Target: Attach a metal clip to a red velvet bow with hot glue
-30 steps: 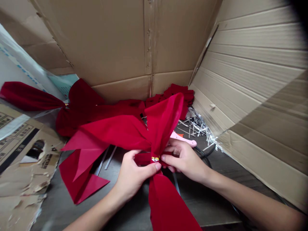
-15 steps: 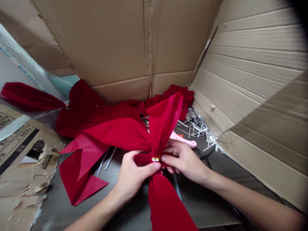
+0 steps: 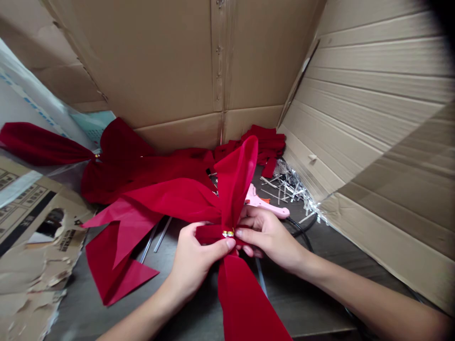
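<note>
A red velvet bow [image 3: 236,184] is held up in front of me, its loops and tails gathered at a pinched centre with a small gold and silver tie [image 3: 228,233]. My left hand [image 3: 199,253] grips the centre from the left, thumb just below the tie, with a short red strip [image 3: 209,234] running under its fingers. From the right, my right hand [image 3: 268,237] pinches the same centre, thumb beside the tie. One tail hangs toward me. Fingertips behind the fabric are partly hidden. A pink glue gun [image 3: 272,206] lies just beyond my right hand.
Another red bow [image 3: 121,170] and a pile of red fabric pieces [image 3: 265,142] lie along the cardboard back wall [image 3: 159,61]. Silver tie scraps [image 3: 293,184] litter the right corner. Clear glue sticks [image 3: 162,235] rest on the dark table [image 3: 320,303]. Torn cardboard [image 3: 39,246] stands at left.
The upright loop of the bow has tipped slightly to the left, showing more of the pink glue gun. Both hands keep their hold at the centre, with barely any shift.
</note>
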